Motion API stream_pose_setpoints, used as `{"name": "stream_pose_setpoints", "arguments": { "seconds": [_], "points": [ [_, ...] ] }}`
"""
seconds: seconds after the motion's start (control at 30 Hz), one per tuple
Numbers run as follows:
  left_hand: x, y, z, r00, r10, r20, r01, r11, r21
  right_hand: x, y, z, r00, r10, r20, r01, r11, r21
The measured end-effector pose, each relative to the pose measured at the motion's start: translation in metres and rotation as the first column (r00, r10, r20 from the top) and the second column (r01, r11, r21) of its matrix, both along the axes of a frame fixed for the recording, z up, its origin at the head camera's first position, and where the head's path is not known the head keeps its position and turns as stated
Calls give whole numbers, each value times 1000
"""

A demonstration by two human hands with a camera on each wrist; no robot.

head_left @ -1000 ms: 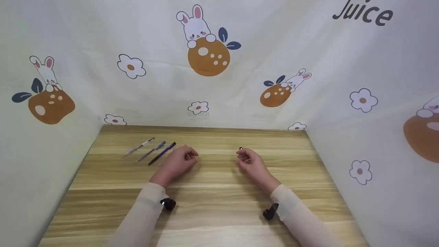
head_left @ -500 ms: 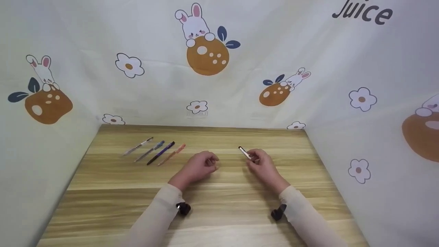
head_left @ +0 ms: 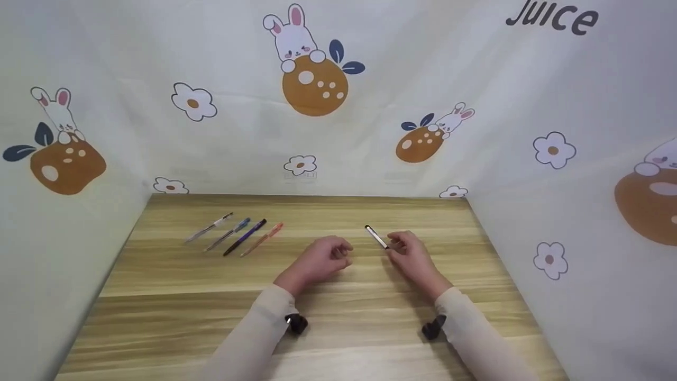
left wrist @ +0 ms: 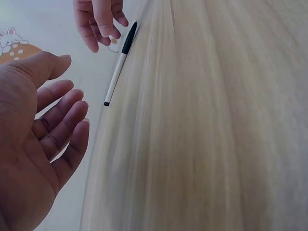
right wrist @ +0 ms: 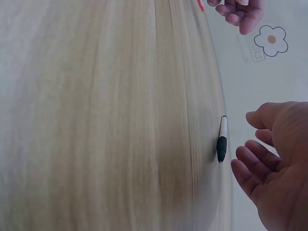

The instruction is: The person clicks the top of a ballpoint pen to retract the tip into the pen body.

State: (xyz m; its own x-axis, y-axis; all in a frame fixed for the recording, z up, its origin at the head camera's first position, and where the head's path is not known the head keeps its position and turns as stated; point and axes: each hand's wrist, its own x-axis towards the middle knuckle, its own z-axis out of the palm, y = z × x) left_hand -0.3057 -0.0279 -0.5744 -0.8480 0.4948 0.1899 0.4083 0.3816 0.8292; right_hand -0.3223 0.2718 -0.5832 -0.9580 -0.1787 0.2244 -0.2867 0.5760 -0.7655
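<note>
A white pen with a dark grip (head_left: pixel 376 237) lies slanted on the wooden table, right of the middle. Just to its right is my right hand (head_left: pixel 415 259), fingers loosely bent and holding nothing; the right wrist view shows a gap between the fingertips and the pen (right wrist: pixel 222 137). My left hand (head_left: pixel 320 258) hovers left of the pen, relaxed, with nothing in it. Further left, a slanted row holds a clear pen (head_left: pixel 210 227), a clear pen with a blue top (head_left: pixel 228 234), a dark purple-blue pen (head_left: pixel 246 237) and an orange pen (head_left: pixel 263 239).
The wooden table (head_left: pixel 359 323) runs back to a pale printed cloth wall (head_left: pixel 232 143), with cloth sides at left and right. A small black camera sits on the left wrist (head_left: pixel 297 324) and another on the right wrist (head_left: pixel 433 327).
My left hand has moved right, away from the row, uncovering the orange pen. My right hand has shifted slightly right, bringing the white pen into full view.
</note>
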Motion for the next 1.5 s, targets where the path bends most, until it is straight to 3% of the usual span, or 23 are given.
{"name": "stream_pose_setpoints", "arguments": {
  "seconds": [0.23,0.57,0.8,1.5],
  "points": [
    [0,0,-1,1000,-29,-7,30,1000,10,-2,0,-1,1000,8,-3,-8,999,37],
    [-1,-7,-1,1000,0,7,0,1000,-11,-8,-1,-7,1000,13,-7,-13,998,55],
    [-1,-7,-3,1000,7,-17,-7,1000,6,-11,-3,-7,1000,1,7,-1,997,75],
    [-1,-12,-6,1000,3,27,-3,1000,-2,-20,-7,-10,1000,-6,17,2,983,182]
  ]
}}
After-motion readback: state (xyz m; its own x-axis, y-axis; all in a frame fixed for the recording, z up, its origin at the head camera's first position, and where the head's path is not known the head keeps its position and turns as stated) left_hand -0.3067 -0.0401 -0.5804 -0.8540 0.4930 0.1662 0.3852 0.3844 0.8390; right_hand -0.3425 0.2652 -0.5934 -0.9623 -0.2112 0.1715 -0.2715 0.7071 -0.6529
